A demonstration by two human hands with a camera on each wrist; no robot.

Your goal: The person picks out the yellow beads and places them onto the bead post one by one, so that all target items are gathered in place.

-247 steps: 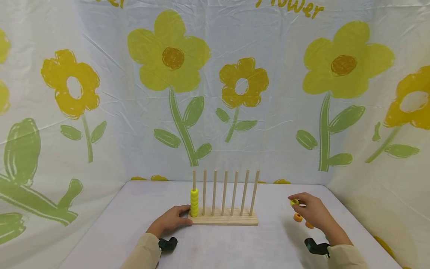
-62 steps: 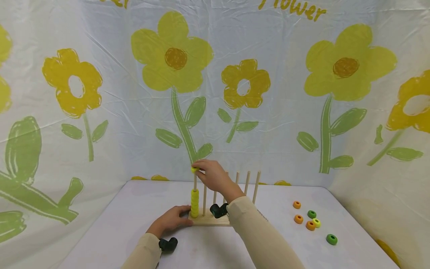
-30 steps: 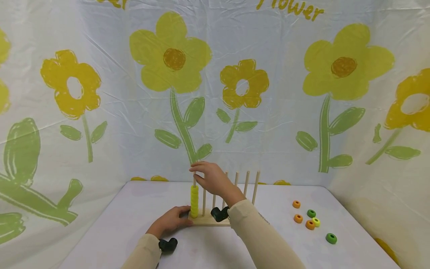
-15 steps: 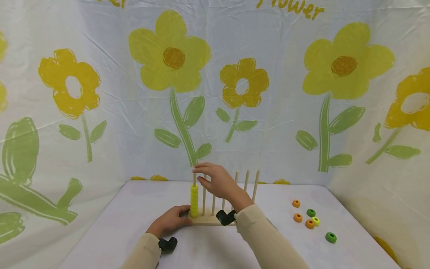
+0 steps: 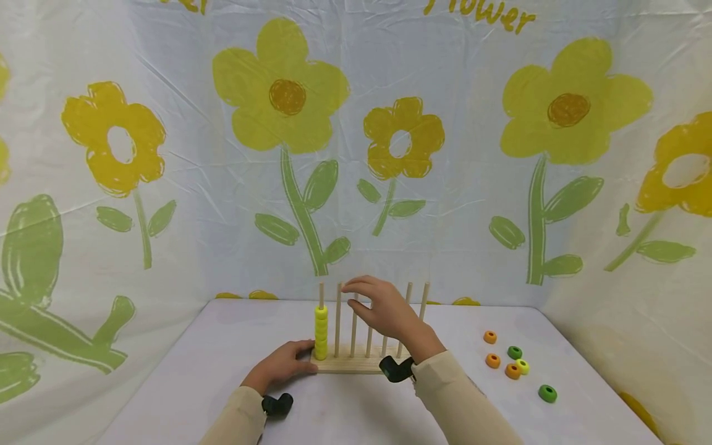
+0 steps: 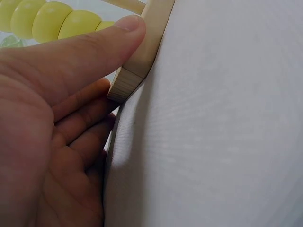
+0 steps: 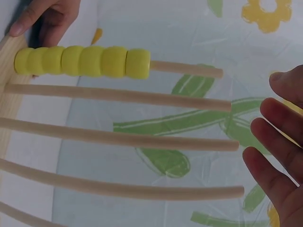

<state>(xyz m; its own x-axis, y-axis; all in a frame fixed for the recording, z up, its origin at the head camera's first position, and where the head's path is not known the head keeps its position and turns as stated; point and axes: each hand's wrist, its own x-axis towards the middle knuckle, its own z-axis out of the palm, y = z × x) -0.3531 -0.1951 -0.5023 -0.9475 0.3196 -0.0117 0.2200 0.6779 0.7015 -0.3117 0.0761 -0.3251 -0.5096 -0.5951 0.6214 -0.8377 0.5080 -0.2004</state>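
Note:
A wooden peg rack (image 5: 367, 368) with several upright pegs stands on the table. Its leftmost peg carries a stack of yellow beads (image 5: 321, 334), with bare wood showing above the top bead. My left hand (image 5: 282, 364) holds the rack's left end, thumb on the near side of the base (image 6: 154, 33) and fingers behind. My right hand (image 5: 386, 309) is in the air in front of the middle pegs, fingers spread and nothing between them. In the right wrist view its fingers (image 7: 270, 175) are just past the peg tips.
Loose beads lie on the table's right side: orange ones (image 5: 490, 337), a green bead (image 5: 547, 394), another green one (image 5: 514, 352) and a yellow one (image 5: 522, 367). A flower-printed cloth (image 5: 445, 235) hangs behind the table.
The right hand brought a yellow bead from the right onto the leftmost peg and let it go; the stack is taller. It has since moved rightward. The left hand stays on the rack.

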